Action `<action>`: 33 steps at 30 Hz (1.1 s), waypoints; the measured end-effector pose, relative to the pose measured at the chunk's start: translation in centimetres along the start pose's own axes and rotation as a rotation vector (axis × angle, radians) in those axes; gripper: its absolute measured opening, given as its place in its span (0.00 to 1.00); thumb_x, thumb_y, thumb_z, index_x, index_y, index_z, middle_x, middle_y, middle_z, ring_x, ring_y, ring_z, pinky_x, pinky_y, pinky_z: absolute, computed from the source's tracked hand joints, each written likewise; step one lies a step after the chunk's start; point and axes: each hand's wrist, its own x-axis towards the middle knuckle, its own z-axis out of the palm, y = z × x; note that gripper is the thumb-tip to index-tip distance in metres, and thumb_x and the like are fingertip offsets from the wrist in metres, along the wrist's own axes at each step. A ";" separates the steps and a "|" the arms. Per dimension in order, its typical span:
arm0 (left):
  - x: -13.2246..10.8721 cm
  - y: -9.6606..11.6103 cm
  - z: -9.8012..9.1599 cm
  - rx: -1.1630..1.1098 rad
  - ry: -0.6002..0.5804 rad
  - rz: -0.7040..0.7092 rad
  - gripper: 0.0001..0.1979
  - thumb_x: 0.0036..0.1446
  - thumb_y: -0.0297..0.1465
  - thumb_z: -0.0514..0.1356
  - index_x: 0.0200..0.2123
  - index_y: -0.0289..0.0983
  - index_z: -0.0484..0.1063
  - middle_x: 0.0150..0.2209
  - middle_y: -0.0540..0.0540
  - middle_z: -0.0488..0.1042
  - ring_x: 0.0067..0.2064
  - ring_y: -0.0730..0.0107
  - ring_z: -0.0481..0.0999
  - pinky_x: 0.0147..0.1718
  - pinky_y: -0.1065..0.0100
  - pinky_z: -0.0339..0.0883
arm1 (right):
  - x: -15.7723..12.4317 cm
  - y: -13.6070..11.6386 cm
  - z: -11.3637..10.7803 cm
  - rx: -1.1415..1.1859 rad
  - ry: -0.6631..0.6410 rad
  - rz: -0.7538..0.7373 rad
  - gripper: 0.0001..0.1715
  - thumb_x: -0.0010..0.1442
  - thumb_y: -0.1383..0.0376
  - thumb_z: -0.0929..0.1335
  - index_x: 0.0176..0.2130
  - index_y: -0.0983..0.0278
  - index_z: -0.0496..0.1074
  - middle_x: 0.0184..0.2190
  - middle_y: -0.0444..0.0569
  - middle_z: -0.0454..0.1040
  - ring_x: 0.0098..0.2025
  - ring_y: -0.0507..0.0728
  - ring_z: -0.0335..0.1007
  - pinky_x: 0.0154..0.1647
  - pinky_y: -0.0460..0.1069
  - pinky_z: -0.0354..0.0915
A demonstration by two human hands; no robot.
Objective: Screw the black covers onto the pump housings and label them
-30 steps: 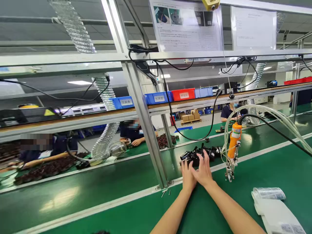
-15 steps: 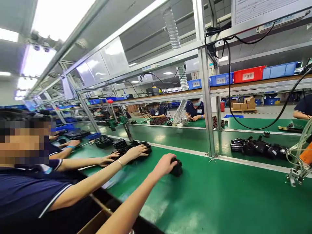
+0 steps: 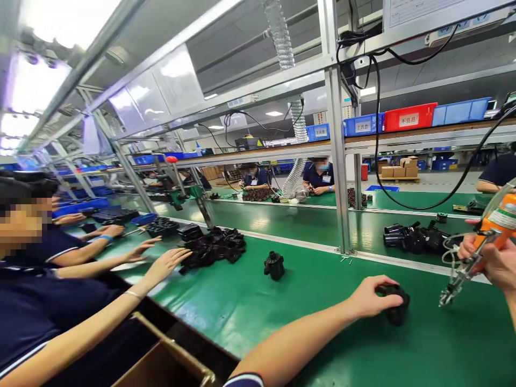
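Note:
My left hand is closed over a small black plastic part resting on the green bench mat. At the right edge, my right hand grips an orange powered screwdriver, tilted with its metal tip pointing down-left toward the mat, a short way right of the held part. A second black part stands alone on the mat to the left. Behind the white strip, a cluster of black parts lies on the conveyor.
A co-worker in a dark blue shirt sits at my left, both hands open near a heap of black parts. An aluminium upright stands mid-bench. Blue and red bins line the shelf above. A cardboard box sits below the bench edge.
My left hand left one black part standing at the left and now covers another nearer the right. My right hand has come into view gripping the orange screwdriver. The co-worker's hands lifted off the heap.

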 end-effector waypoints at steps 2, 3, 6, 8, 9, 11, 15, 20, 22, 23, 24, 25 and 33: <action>1.8 0.1 2.6 -0.090 -0.016 0.017 0.29 0.48 0.45 0.73 0.50 0.36 0.80 0.40 0.44 0.82 0.41 0.59 0.80 0.44 0.61 0.72 | -0.2 -2.1 1.0 0.065 -0.061 0.175 0.34 0.39 0.45 0.84 0.39 0.60 0.76 0.22 0.51 0.71 0.20 0.58 0.70 0.22 0.56 0.66; 2.3 0.2 3.3 -0.124 -0.022 0.029 0.28 0.48 0.45 0.73 0.49 0.36 0.79 0.40 0.44 0.82 0.40 0.60 0.79 0.44 0.62 0.72 | -0.3 -3.3 1.5 0.028 -0.018 0.187 0.33 0.40 0.48 0.84 0.40 0.60 0.76 0.25 0.52 0.73 0.21 0.57 0.71 0.22 0.54 0.66; 3.0 0.4 3.5 -0.194 -0.042 0.063 0.25 0.50 0.44 0.72 0.47 0.36 0.78 0.41 0.45 0.82 0.42 0.61 0.79 0.47 0.62 0.70 | -0.9 -7.0 3.3 -0.110 0.099 0.045 0.35 0.40 0.51 0.84 0.44 0.62 0.76 0.26 0.44 0.72 0.21 0.50 0.65 0.20 0.47 0.63; 3.2 0.4 3.1 -0.213 -0.059 0.064 0.23 0.52 0.44 0.72 0.47 0.36 0.77 0.41 0.45 0.81 0.43 0.61 0.78 0.47 0.62 0.69 | -1.5 -8.7 4.9 -0.182 0.142 -0.052 0.35 0.44 0.52 0.83 0.46 0.62 0.75 0.26 0.41 0.70 0.22 0.49 0.64 0.22 0.46 0.65; 3.2 0.3 2.8 -0.216 -0.066 0.061 0.23 0.53 0.43 0.72 0.47 0.37 0.77 0.41 0.45 0.81 0.43 0.61 0.78 0.47 0.62 0.69 | -1.8 -9.3 5.8 -0.217 0.161 -0.081 0.34 0.45 0.52 0.82 0.47 0.63 0.75 0.25 0.40 0.70 0.22 0.49 0.63 0.22 0.46 0.66; 3.2 0.5 2.7 -0.220 -0.075 0.059 0.22 0.54 0.43 0.71 0.47 0.37 0.76 0.41 0.45 0.80 0.43 0.61 0.78 0.47 0.63 0.69 | -2.4 -10.3 7.5 -0.249 0.184 -0.141 0.33 0.46 0.52 0.82 0.47 0.63 0.75 0.23 0.38 0.68 0.22 0.50 0.64 0.24 0.47 0.69; 3.0 1.3 2.9 -0.241 -0.087 0.060 0.19 0.56 0.43 0.70 0.45 0.37 0.76 0.41 0.46 0.80 0.44 0.62 0.77 0.48 0.64 0.68 | -3.3 -11.1 9.9 -0.246 0.142 -0.191 0.27 0.48 0.51 0.81 0.40 0.61 0.74 0.20 0.36 0.65 0.20 0.49 0.61 0.27 0.48 0.71; 3.1 1.6 2.9 -0.270 -0.123 0.065 0.17 0.58 0.42 0.69 0.44 0.37 0.75 0.41 0.46 0.80 0.44 0.62 0.77 0.49 0.63 0.69 | -3.3 -10.9 10.7 -0.226 0.142 -0.210 0.23 0.49 0.53 0.81 0.36 0.60 0.72 0.20 0.37 0.65 0.21 0.50 0.61 0.25 0.47 0.68; 3.1 1.5 2.9 -0.272 -0.117 0.064 0.17 0.57 0.42 0.70 0.43 0.37 0.75 0.41 0.47 0.80 0.44 0.62 0.77 0.49 0.64 0.69 | -3.2 -10.7 10.6 -0.231 0.149 -0.210 0.24 0.50 0.52 0.80 0.39 0.60 0.73 0.20 0.37 0.65 0.21 0.50 0.61 0.25 0.47 0.68; 3.1 1.5 2.9 -0.272 -0.111 0.064 0.17 0.57 0.42 0.70 0.42 0.37 0.75 0.41 0.47 0.80 0.43 0.62 0.78 0.48 0.64 0.69 | -3.1 -10.6 10.5 -0.235 0.147 -0.208 0.26 0.50 0.51 0.80 0.42 0.60 0.74 0.20 0.37 0.65 0.21 0.50 0.61 0.25 0.47 0.68; 3.1 1.5 2.9 -0.272 -0.107 0.065 0.17 0.57 0.42 0.70 0.42 0.37 0.75 0.40 0.47 0.80 0.43 0.63 0.78 0.47 0.64 0.69 | -3.1 -10.6 10.5 -0.241 0.146 -0.206 0.28 0.50 0.49 0.80 0.44 0.61 0.74 0.20 0.37 0.64 0.21 0.50 0.61 0.25 0.48 0.68; 3.2 1.5 2.9 -0.272 -0.104 0.066 0.17 0.57 0.43 0.70 0.42 0.37 0.75 0.40 0.47 0.80 0.43 0.63 0.78 0.47 0.65 0.69 | -3.0 -10.5 10.4 -0.247 0.147 -0.203 0.30 0.50 0.48 0.80 0.45 0.61 0.74 0.20 0.36 0.64 0.21 0.51 0.61 0.25 0.48 0.68; 3.2 1.5 3.0 -0.280 -0.112 0.052 0.19 0.56 0.42 0.71 0.43 0.37 0.74 0.42 0.46 0.80 0.45 0.61 0.78 0.49 0.62 0.70 | -3.1 -10.8 10.9 -0.297 0.193 -0.224 0.36 0.50 0.43 0.78 0.51 0.59 0.74 0.21 0.38 0.65 0.21 0.52 0.63 0.25 0.50 0.68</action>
